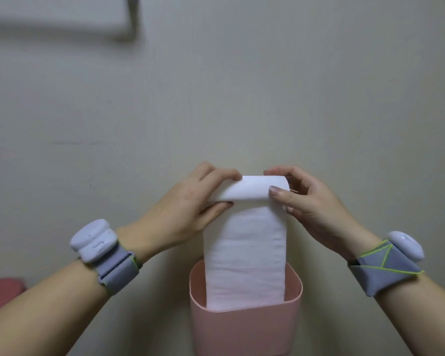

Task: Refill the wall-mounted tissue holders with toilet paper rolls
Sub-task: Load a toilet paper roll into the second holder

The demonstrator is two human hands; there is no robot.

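A pink wall-mounted tissue holder (244, 330) hangs on the pale wall at the bottom centre, open at the top. A white strip of toilet paper (244, 258) rises out of it. Its top end is folded or rolled over between my hands. My left hand (188, 209) pinches the left side of that rolled end, thumb under and fingers over. My right hand (311, 204) pinches the right side the same way. The roll inside the holder is hidden. Both wrists carry grey straps with white devices.
A blurred white fixture with a dark bracket (129, 19) sits on the wall at the top left. Part of a red object (3, 291) shows at the left edge, behind my left forearm. The remaining wall is plain.
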